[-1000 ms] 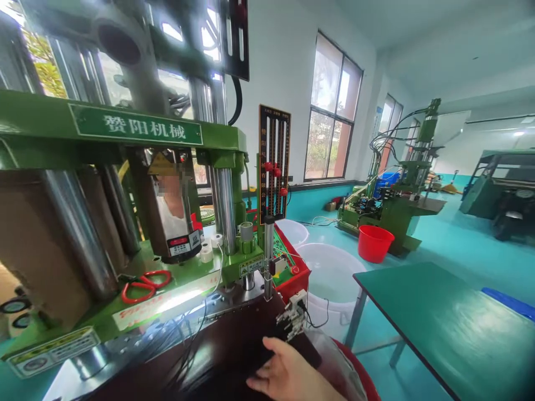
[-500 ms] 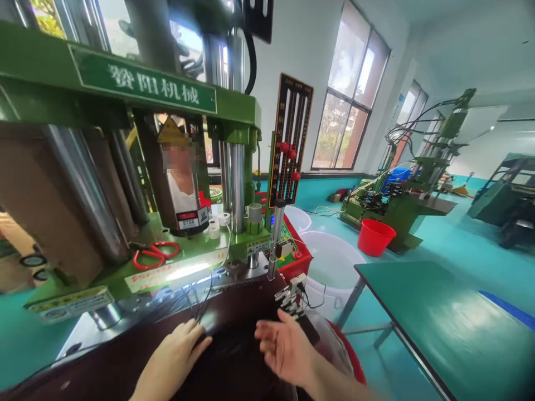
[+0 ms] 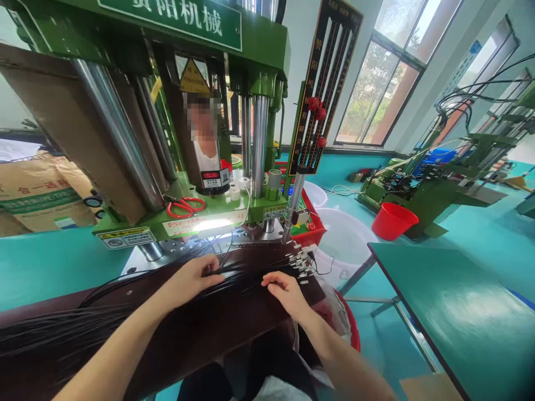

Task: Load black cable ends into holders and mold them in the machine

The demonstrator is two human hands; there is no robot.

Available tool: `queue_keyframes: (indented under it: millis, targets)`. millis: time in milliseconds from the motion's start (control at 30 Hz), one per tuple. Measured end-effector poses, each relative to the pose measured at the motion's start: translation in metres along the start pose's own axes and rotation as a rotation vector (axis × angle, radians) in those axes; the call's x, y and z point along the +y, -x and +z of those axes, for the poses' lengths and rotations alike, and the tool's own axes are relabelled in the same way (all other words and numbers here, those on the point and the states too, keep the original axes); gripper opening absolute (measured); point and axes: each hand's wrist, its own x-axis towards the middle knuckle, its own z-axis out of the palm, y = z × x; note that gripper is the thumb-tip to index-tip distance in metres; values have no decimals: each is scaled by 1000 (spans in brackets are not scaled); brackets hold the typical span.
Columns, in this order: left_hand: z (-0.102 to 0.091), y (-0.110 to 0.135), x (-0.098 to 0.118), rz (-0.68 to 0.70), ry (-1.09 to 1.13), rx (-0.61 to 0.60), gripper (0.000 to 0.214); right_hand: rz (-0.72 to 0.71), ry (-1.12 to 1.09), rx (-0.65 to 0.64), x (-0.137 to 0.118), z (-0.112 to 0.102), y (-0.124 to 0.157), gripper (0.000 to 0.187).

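Your left hand [image 3: 193, 279] arches over the black cables [image 3: 248, 272], thumb and fingers parted with strands running between them; whether it grips any, you cannot tell from this view. Your right hand [image 3: 287, 293] is half curled, thumb near the fingertips, at the near edge of the same bundle; a firm pinch there cannot be made out either. The two hands are apart, with a stretch of cable between them.

The bundle lies on the dark tabletop [image 3: 225, 328], its white connectors [image 3: 301, 263] fanned out just past your right hand, and a looser spread of strands [image 3: 58, 328] off to your left. The step in hand looks like sorting or straightening these cables by their connector ends. The next move calls for a light pinch on chosen strands with the right hand, while the left steadies the rest so the connectors don't tangle.

Beyond the tabletop stands the green press [image 3: 265, 47], with red-handled scissors [image 3: 186, 208] and small white rolls [image 3: 234, 193] on its bed. To your right are a large white tub [image 3: 365, 231] and a green table [image 3: 451, 284].
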Motion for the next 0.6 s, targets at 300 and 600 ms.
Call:
queue_keyframes:
  millis: [300,600]
  targets:
    - [2,19,10,25,56,44,26,167,-901,-188,-33,37,-13,43]
    - [47,-3,-8,-156,-511,4,21,-24,-698,-18,-37,22,-27,17]
